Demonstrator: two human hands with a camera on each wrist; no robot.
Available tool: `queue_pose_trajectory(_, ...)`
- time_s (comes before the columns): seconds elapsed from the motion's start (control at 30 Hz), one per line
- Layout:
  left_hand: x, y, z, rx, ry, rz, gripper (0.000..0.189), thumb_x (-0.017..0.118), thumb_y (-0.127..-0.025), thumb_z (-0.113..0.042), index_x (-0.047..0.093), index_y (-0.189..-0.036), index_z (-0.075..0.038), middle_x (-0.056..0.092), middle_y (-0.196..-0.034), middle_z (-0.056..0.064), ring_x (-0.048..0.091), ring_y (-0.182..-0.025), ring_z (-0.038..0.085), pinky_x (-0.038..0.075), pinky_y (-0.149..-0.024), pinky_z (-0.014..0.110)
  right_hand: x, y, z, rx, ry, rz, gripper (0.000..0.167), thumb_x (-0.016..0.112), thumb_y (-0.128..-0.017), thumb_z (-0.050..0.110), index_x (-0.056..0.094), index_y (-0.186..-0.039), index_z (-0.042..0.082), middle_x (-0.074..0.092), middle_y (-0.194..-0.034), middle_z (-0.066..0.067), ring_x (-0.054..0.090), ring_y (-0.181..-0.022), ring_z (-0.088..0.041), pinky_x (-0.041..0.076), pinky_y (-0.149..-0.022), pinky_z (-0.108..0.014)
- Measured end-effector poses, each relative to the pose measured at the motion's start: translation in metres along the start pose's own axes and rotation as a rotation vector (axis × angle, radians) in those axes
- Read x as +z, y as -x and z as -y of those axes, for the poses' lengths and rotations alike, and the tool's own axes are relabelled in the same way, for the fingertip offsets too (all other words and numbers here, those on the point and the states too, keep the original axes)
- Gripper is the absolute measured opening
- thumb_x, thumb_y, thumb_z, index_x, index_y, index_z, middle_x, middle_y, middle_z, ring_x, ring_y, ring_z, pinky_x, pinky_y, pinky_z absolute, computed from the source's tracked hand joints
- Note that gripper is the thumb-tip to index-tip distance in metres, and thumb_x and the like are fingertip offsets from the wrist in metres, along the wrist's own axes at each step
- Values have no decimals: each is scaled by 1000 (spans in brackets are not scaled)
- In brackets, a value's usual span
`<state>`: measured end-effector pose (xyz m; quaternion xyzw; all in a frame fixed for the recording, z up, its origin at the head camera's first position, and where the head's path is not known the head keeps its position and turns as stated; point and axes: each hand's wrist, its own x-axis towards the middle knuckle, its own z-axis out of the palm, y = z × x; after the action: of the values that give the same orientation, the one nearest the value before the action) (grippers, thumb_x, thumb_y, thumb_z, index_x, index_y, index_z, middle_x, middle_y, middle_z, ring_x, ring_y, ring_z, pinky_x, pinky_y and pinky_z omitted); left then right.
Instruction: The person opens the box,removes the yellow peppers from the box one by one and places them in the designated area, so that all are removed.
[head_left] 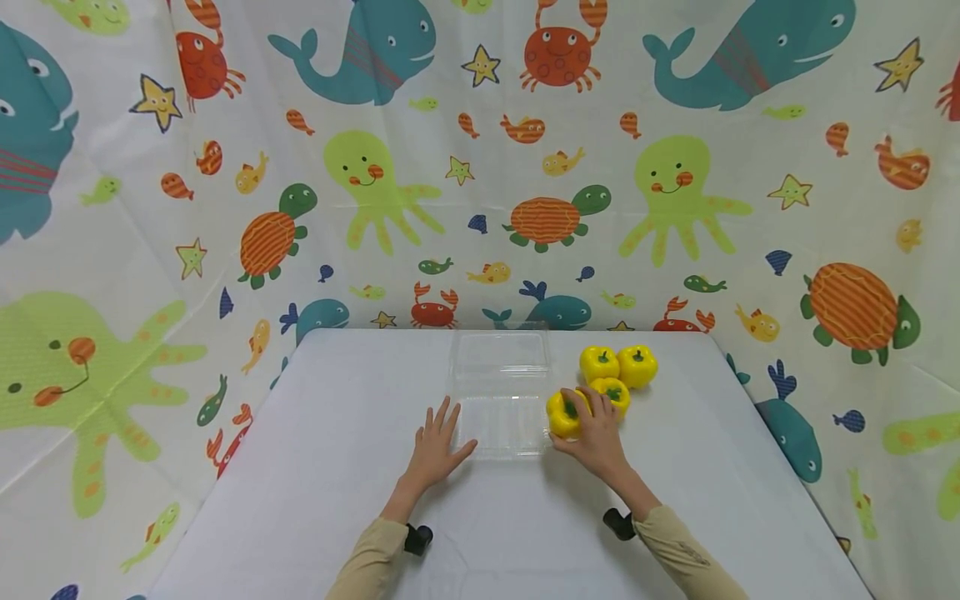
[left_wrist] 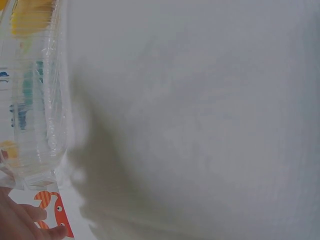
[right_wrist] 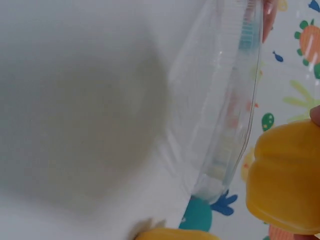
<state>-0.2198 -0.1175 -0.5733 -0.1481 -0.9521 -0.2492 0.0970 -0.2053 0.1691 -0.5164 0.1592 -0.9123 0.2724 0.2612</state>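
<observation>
My right hand [head_left: 598, 433] grips a yellow bell pepper [head_left: 559, 417] by its sides, thumb near me and fingers over the far side. The right wrist view shows this pepper [right_wrist: 286, 177] raised beside the container, part of it cut off by the frame. A clear plastic clamshell container [head_left: 504, 425] lies opened out on the table, its lid [head_left: 501, 350] folded back behind the base. At the container's left side is my left hand [head_left: 435, 448], fingers spread and holding nothing; in the left wrist view its fingers [left_wrist: 32, 212] reach close to the container's end.
Right of the container, three more yellow bell peppers sit in a cluster: one at the back left [head_left: 598, 363], one at the back right [head_left: 638, 367] and one in front [head_left: 617, 395]. A white cloth covers the table [head_left: 360, 392]. Behind it hangs a sea-animal curtain [head_left: 465, 75].
</observation>
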Motion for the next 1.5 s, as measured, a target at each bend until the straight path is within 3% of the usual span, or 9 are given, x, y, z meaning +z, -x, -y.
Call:
queue_pose_trajectory(0.3, -2, 0, -2, -7, -3, 13, 72, 51, -83, -49, 28, -140, -10, 19, -149, 12, 20, -129, 50, 27, -91, 67, -7, 3, -16, 11, 28, -44, 72, 82, -57, 25, 48, -119, 15, 43, -116, -14, 35, -104, -31, 22, -76, -41)
queue_pose_trajectory(0.67, -2, 0, 0, -1, -5, -3, 73, 53, -83, -48, 29, -140, -10, 20, -148, 12, 20, -129, 50, 27, -91, 67, -13, 10, -24, 52, 33, -81, 71, 82, -55, 18, 49, -117, 12, 42, -118, -15, 35, -102, -35, 22, -80, -46)
queue_pose_trajectory(1.1, -1, 1, -1, 10, 5, -5, 74, 51, -83, -52, 28, -140, -9, 20, -148, 13, 20, -129, 51, 27, -91, 67, -21, 14, -44, 90, 46, -150, 70, 80, -56, 19, 48, -118, 10, 42, -114, -19, 33, -96, -34, 21, -74, -44)
queue_pose_trajectory(1.5, -1, 0, -2, -9, -9, 11, 72, 52, -84, -48, 28, -140, -9, 19, -149, 12, 19, -130, 49, 27, -92, 66, -34, 13, -58, 161, 72, -177, 72, 82, -56, 18, 46, -118, 8, 39, -117, -22, 32, -98, -38, 21, -72, -46)
